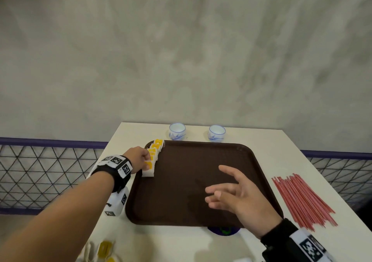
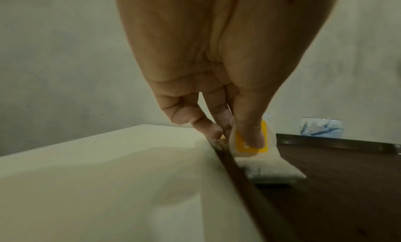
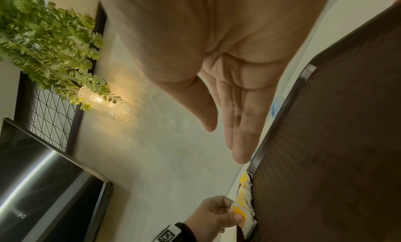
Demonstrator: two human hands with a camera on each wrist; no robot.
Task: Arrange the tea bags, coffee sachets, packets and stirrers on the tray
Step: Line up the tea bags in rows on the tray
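**Tea bag set down at the near end of the row on the tray**

The left hand pinches a tea bag by its yellow tag, thumb on the front and fingers behind, and the bag's white pouch rests on the tray just inside its left rim. It stands at the near end of a row of tea bags that runs along that rim toward the tray's far left corner. The right hand hovers above the tray's middle with fingers spread and relaxed, holding nothing.

The bag looks light and soft: the pouch sags and folds where it meets the tray. The stiffer tag seems the better place to hold it, since squeezing the pouch would likely crumple it. Leaning on its neighbours, it may tip once released.

The red stirrers lie fanned on the bench just right of the tray, not yet placed. They look thin and springy, best gathered as a bundle around the middle. More yellow-tagged bags appear blurred on the bench near the tray's front left.
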